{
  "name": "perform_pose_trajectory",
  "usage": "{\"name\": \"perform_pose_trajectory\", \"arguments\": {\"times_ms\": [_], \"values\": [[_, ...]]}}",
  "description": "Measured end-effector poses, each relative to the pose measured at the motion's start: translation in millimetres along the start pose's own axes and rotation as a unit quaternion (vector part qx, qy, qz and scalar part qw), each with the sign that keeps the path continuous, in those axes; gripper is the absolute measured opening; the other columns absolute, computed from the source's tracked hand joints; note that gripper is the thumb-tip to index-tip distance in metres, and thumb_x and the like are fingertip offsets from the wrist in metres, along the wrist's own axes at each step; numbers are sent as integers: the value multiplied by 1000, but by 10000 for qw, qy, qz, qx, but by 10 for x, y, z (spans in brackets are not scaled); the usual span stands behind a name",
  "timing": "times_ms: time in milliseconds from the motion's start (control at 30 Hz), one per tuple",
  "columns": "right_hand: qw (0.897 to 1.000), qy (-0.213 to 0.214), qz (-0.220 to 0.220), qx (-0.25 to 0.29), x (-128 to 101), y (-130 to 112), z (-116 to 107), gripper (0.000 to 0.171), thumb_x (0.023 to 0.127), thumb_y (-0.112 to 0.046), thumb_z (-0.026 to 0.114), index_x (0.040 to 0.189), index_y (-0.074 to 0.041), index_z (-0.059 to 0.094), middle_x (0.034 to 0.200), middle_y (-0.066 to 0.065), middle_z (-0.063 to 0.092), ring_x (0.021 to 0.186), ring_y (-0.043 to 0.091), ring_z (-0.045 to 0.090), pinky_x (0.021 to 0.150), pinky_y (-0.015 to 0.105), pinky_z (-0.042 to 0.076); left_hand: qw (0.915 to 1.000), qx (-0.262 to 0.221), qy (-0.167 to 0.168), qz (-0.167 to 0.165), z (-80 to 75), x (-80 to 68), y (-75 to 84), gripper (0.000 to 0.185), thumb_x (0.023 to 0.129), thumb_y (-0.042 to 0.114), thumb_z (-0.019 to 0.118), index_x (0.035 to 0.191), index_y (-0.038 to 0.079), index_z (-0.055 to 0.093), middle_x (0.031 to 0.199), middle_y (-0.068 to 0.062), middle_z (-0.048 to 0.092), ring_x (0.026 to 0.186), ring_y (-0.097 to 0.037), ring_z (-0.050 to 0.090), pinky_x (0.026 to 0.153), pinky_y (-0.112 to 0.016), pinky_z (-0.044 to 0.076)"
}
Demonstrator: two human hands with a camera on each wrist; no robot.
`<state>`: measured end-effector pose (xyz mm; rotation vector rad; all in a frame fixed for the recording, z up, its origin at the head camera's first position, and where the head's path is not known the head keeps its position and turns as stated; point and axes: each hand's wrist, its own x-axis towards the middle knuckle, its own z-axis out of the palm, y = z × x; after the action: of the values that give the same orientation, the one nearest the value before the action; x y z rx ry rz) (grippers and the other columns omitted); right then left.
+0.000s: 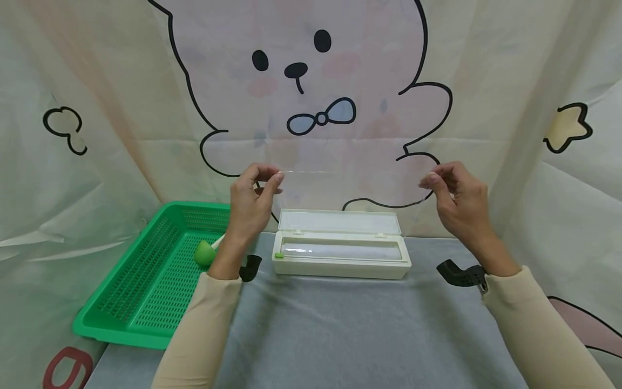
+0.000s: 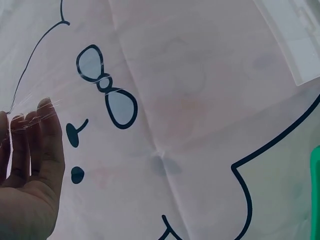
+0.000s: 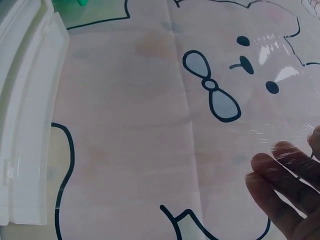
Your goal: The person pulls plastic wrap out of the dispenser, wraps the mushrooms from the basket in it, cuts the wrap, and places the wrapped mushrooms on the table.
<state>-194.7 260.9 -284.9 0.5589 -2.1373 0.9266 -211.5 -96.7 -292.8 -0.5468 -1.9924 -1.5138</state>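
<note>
A sheet of clear cling film is stretched between my two raised hands, showing mostly as a thin bright edge and glints. My left hand pinches one end between thumb and fingertips; creased film gathers at those fingers in the left wrist view. At the other end, my right hand pinches the film, and reflections on it show in the right wrist view. Below and between the hands stands a white cling film dispenser, lid tipped back, a roll inside and a small green slider at its left end.
A green perforated basket sits left of the dispenser, partly behind the left forearm. In it lies a green rounded object with a white handle. Grey cloth covers the table; a printed curtain hangs behind and at both sides.
</note>
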Motion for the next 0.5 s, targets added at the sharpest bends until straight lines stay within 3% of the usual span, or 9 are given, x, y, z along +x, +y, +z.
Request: {"name": "perform_pose_trajectory", "arguments": {"times_ms": [300,500], "values": [[9990,-414,-147,68,-39,-44,-68,9,104,5,49,109,13,51,85,15,69,76,-2,62,72,8,50,9991,-1,-425,42,-61,-37,68,12,103,7,61,109,-3,61,94,-15,64,82,-26,66,72,-31,59],[9978,-509,-55,426,-111,-104,-145,8,102,8,50,109,12,52,82,12,67,69,3,65,64,13,53,9976,-250,-643,111,-146,-93,129,10,101,5,62,108,-2,62,93,-12,64,76,-19,65,65,-33,60]]}}
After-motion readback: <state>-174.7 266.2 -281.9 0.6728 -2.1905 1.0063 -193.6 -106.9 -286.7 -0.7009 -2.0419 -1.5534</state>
